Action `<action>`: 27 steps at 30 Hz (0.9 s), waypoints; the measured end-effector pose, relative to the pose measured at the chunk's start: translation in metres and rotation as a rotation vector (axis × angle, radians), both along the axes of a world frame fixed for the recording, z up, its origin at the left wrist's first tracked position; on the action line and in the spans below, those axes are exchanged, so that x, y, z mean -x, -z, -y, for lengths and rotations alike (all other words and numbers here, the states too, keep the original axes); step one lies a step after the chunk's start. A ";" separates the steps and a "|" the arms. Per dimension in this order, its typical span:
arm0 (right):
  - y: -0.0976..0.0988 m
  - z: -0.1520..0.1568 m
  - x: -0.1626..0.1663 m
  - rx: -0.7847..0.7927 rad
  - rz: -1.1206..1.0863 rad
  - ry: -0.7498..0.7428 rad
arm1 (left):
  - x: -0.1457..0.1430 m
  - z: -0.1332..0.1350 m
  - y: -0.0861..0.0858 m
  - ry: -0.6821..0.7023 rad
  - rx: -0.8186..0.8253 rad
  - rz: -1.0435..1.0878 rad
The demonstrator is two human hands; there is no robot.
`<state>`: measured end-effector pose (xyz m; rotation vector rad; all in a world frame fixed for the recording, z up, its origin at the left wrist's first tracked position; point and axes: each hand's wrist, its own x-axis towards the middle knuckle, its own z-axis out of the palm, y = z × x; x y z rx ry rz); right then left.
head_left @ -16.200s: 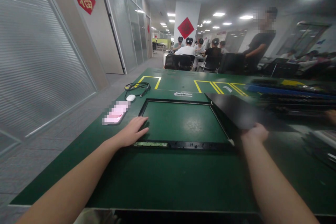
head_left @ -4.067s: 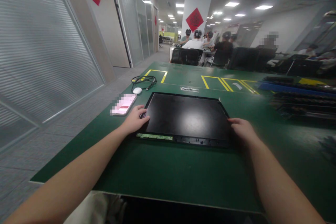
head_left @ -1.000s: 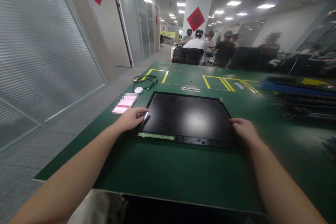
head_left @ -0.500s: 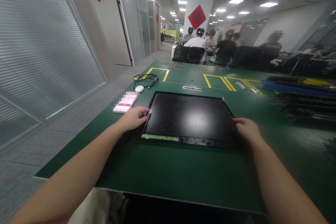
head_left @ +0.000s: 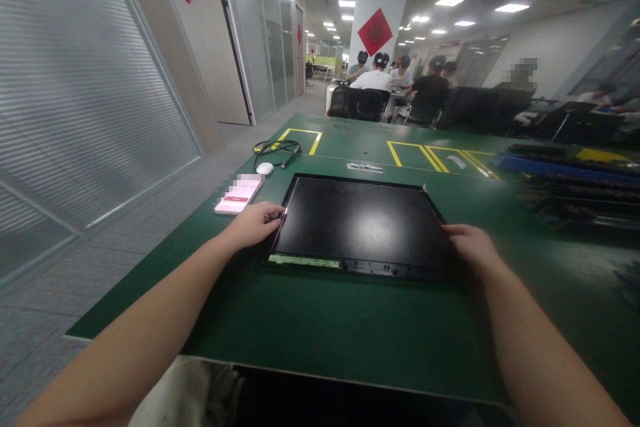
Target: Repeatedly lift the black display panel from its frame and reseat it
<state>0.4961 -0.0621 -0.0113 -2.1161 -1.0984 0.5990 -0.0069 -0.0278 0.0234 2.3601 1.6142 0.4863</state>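
A black display panel lies screen up on the green table, and light glares off its middle. Along its near edge on the left runs a green strip. My left hand grips the left edge of the panel, thumb and fingers closed at the rim. On the opposite side my right hand pinches the right edge, with its lower fingers partly hidden. A small pale bit shows at the panel's far right corner.
Left of the panel lie a phone, a white mouse and a coiled black cable. Behind it is a small silvery strip. Dark panels are stacked at the right. Several people sit beyond the table.
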 end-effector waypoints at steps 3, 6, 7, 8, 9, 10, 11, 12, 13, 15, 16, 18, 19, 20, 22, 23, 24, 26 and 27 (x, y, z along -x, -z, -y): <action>-0.003 0.001 0.003 0.004 -0.007 0.019 | 0.000 -0.001 0.001 0.004 -0.005 -0.006; -0.004 0.001 0.003 0.007 -0.031 0.011 | 0.001 -0.001 0.003 0.011 -0.005 -0.012; -0.004 0.001 0.003 0.012 -0.036 0.007 | 0.001 -0.002 0.003 0.013 -0.004 -0.011; -0.004 0.001 0.002 0.018 -0.039 0.005 | 0.002 -0.002 0.003 0.014 -0.001 -0.008; -0.003 0.001 0.001 0.021 -0.041 0.004 | 0.002 -0.001 0.004 0.014 0.002 -0.003; -0.003 0.000 0.000 0.023 -0.043 0.003 | 0.001 -0.001 0.004 0.012 0.005 0.005; -0.002 0.000 0.000 0.024 -0.047 0.001 | 0.001 0.000 0.003 0.011 0.008 0.012; -0.001 0.000 -0.001 0.020 -0.052 -0.002 | 0.001 0.000 0.003 0.010 0.011 0.017; 0.001 -0.001 -0.002 0.010 -0.052 -0.006 | 0.000 0.001 0.002 0.011 0.014 0.019; 0.004 -0.002 -0.003 -0.018 -0.039 -0.011 | 0.000 0.002 0.000 0.014 0.020 0.014; 0.006 -0.002 -0.003 -0.030 -0.026 -0.012 | 0.000 0.003 0.000 0.014 0.024 0.010; 0.009 -0.003 -0.004 -0.052 -0.001 -0.013 | 0.000 0.003 -0.002 0.013 0.035 0.009; 0.011 -0.003 -0.005 -0.055 0.006 -0.016 | 0.000 0.003 -0.002 0.015 0.043 0.010; 0.012 -0.003 -0.005 -0.057 0.013 -0.017 | 0.001 0.003 -0.002 0.021 0.050 0.012; 0.014 -0.003 -0.007 -0.062 0.029 -0.017 | 0.002 0.003 -0.001 0.043 0.050 0.007; 0.015 -0.003 -0.007 -0.061 0.037 -0.014 | 0.002 0.003 -0.001 0.058 0.041 -0.004; 0.015 -0.003 -0.008 -0.064 0.044 -0.015 | 0.002 0.004 -0.001 0.073 0.028 -0.019; 0.014 -0.003 -0.007 -0.075 0.055 -0.024 | 0.002 0.006 -0.001 0.116 0.019 -0.049; 0.013 -0.002 -0.006 -0.075 0.061 -0.027 | 0.002 0.008 -0.001 0.148 0.032 -0.057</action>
